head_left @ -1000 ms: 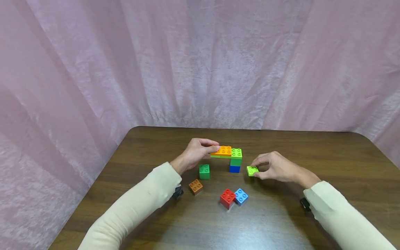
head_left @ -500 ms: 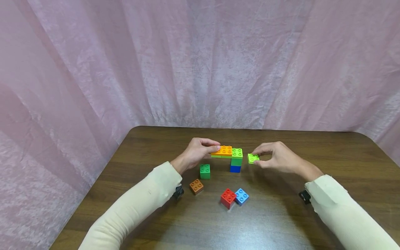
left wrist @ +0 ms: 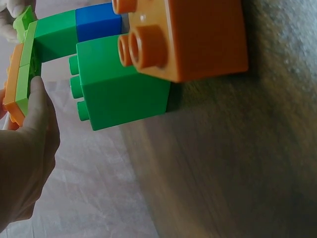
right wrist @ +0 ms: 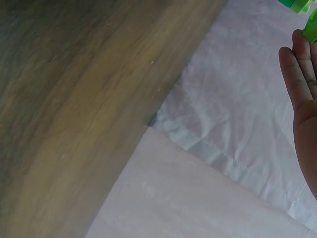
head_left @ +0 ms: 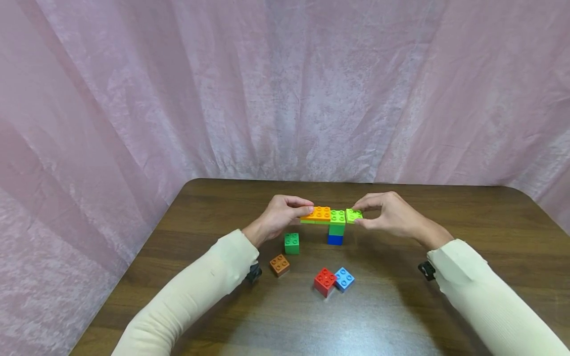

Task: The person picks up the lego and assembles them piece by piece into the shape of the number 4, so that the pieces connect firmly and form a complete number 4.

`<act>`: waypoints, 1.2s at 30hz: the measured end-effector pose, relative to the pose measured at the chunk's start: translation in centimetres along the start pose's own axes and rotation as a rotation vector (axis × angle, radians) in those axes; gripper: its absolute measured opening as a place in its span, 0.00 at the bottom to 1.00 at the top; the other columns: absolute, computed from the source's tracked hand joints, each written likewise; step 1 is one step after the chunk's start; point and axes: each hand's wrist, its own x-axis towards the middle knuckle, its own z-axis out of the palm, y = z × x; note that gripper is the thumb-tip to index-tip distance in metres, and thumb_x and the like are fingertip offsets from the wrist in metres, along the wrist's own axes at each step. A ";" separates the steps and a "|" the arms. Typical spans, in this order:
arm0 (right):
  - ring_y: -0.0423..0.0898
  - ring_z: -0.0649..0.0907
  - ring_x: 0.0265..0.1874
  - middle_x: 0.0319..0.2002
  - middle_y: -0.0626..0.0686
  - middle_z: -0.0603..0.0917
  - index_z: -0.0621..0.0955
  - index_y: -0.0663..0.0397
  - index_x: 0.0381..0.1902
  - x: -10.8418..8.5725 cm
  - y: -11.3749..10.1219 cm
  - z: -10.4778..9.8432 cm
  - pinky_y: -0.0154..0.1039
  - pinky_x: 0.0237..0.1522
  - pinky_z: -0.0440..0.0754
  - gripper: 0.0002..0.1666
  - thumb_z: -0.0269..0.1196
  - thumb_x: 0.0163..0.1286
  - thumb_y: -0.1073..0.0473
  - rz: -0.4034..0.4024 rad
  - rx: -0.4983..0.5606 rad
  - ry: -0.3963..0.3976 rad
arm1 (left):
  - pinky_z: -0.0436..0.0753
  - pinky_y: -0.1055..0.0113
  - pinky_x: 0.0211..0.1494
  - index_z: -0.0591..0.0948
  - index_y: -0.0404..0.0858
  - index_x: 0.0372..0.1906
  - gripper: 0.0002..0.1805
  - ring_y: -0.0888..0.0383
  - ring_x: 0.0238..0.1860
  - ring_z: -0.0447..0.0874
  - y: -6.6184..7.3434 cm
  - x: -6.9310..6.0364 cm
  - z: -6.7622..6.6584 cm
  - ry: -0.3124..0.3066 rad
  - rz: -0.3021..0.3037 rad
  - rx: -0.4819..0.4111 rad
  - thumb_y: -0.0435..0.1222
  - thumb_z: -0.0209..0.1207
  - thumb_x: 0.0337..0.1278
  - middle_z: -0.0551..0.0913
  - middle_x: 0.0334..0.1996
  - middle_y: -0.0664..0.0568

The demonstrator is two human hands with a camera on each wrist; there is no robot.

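Observation:
In the head view, a T-like toy building brick structure stands on the table, with a dark blue brick (head_left: 335,240) at the bottom, a green brick (head_left: 336,230) above it and a lime layer (head_left: 337,216) on top. That layer reaches left under an orange brick (head_left: 321,213). My left hand (head_left: 279,216) pinches the overhanging left end of the orange brick and lime layer. My right hand (head_left: 386,212) pinches a small lime brick (head_left: 354,215) by its front and back, close to the lime layer's right end. The left wrist view shows this small lime brick (left wrist: 23,23) tilted.
A loose green brick (head_left: 291,243) stands below the overhang, with a brown-orange brick (head_left: 279,265) nearer the front left. A red brick (head_left: 325,282) touches or nearly touches a light blue brick (head_left: 344,280) in front. A pink curtain (head_left: 285,89) hangs behind the table (head_left: 445,217).
My right hand has lifted the small lime brick off the table and brought it up and left, alongside the structure's top. My left hand has kept its place.

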 end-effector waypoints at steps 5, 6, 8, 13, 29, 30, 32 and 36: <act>0.46 0.85 0.40 0.42 0.47 0.88 0.89 0.56 0.43 0.8 -0.4 0.2 0.47 0.42 0.84 0.14 0.74 0.56 0.65 -0.017 0.005 -0.001 | 0.80 0.48 0.57 0.84 0.28 0.53 0.16 0.53 0.40 0.86 0.0 0.0 0.0 0.006 0.009 0.007 0.31 0.65 0.63 0.83 0.50 0.41; 0.46 0.85 0.41 0.42 0.48 0.88 0.89 0.57 0.43 0.9 -0.4 0.3 0.48 0.43 0.84 0.15 0.74 0.56 0.65 -0.018 0.010 -0.003 | 0.80 0.48 0.57 0.84 0.28 0.53 0.16 0.53 0.40 0.86 0.0 0.0 0.0 0.008 0.011 0.008 0.31 0.65 0.63 0.84 0.50 0.41; 0.47 0.85 0.41 0.42 0.49 0.88 0.89 0.57 0.43 1.2 -0.5 0.5 0.48 0.44 0.84 0.15 0.74 0.57 0.65 -0.024 0.018 -0.003 | 0.81 0.48 0.56 0.84 0.28 0.53 0.16 0.54 0.40 0.86 0.0 0.1 0.1 0.009 0.016 0.011 0.31 0.65 0.63 0.84 0.50 0.41; 0.47 0.85 0.41 0.42 0.49 0.88 0.89 0.57 0.43 1.6 -0.6 0.8 0.43 0.43 0.83 0.13 0.74 0.59 0.64 -0.026 0.024 -0.001 | 0.81 0.49 0.56 0.85 0.29 0.51 0.15 0.55 0.40 0.86 0.0 0.1 0.1 0.009 0.025 0.016 0.32 0.65 0.63 0.85 0.49 0.42; 0.49 0.85 0.43 0.42 0.50 0.88 0.89 0.58 0.43 2.6 -1.1 1.5 0.49 0.47 0.82 0.14 0.74 0.57 0.65 -0.052 0.030 -0.031 | 0.82 0.51 0.55 0.84 0.27 0.53 0.16 0.55 0.40 0.86 -0.1 -0.1 0.2 0.006 0.023 0.018 0.32 0.65 0.64 0.84 0.49 0.42; 0.49 0.85 0.43 0.42 0.51 0.88 0.89 0.59 0.43 2.6 -1.1 1.6 0.49 0.47 0.82 0.14 0.74 0.57 0.65 -0.049 0.027 -0.033 | 0.82 0.51 0.55 0.84 0.27 0.53 0.16 0.55 0.40 0.86 -0.1 -0.1 0.2 0.006 0.022 0.019 0.32 0.65 0.64 0.84 0.49 0.42; 0.50 0.85 0.43 0.42 0.51 0.88 0.88 0.59 0.43 2.7 -1.2 1.6 0.50 0.47 0.82 0.14 0.75 0.57 0.65 -0.042 0.028 -0.038 | 0.82 0.51 0.55 0.84 0.28 0.53 0.16 0.56 0.40 0.85 0.0 -0.2 0.2 0.006 0.018 0.018 0.32 0.65 0.63 0.84 0.49 0.42; 0.51 0.85 0.43 0.43 0.52 0.88 0.88 0.60 0.43 2.7 -1.3 1.5 0.52 0.47 0.82 0.14 0.75 0.58 0.64 -0.015 0.043 -0.051 | 0.82 0.51 0.55 0.84 0.28 0.53 0.16 0.56 0.40 0.85 0.0 -0.2 0.2 0.006 0.020 0.023 0.32 0.66 0.63 0.84 0.49 0.42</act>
